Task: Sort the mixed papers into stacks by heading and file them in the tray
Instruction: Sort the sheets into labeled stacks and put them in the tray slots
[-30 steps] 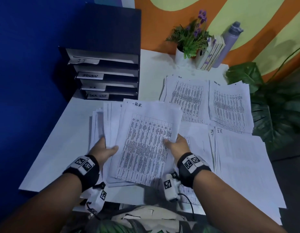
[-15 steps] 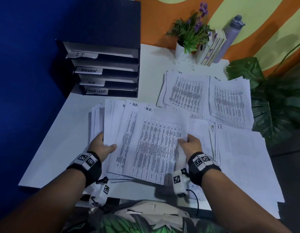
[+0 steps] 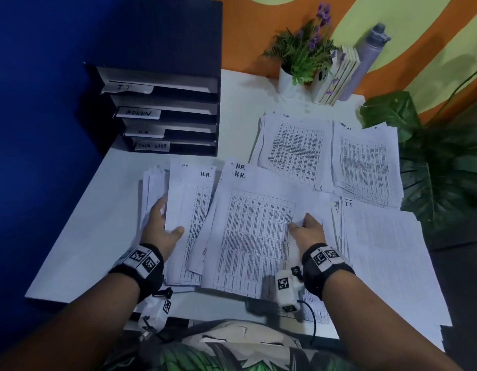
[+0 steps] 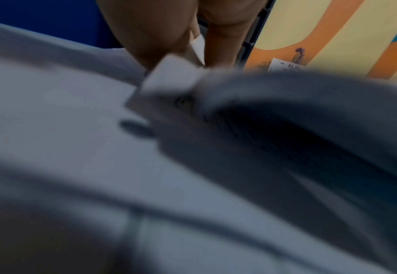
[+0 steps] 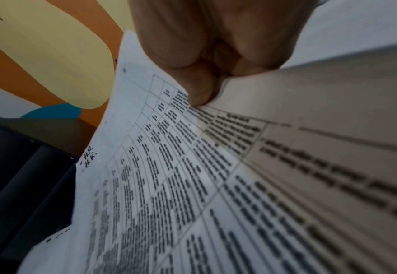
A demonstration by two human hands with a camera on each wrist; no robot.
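Note:
A fanned bundle of printed sheets headed "H.R." (image 3: 248, 231) lies in front of me on the white table (image 3: 98, 223). My left hand (image 3: 162, 226) grips the bundle's left part, thumb on top and fingers underneath. My right hand (image 3: 307, 231) pinches the top H.R. sheets (image 5: 192, 185) at their right edge, thumb on the print. The black filing tray (image 3: 167, 113) stands at the back left, its slots labelled IT, ADMIN, H.R. and TASK LIST. The left wrist view shows only blurred paper (image 4: 239, 148) and my left hand's fingers (image 4: 159, 33).
Two sorted stacks (image 3: 296, 148) (image 3: 365, 164) lie at the back right, and an "I.T." stack (image 3: 387, 253) lies at the right. A potted plant (image 3: 301, 57), books and a bottle (image 3: 365, 60) stand by the wall. Big leaves (image 3: 440, 162) overhang the table's right edge.
The top H.R. sheets have slid to the right with my right hand, fanning the bundle wider. My left hand has stayed on the bundle's left part.

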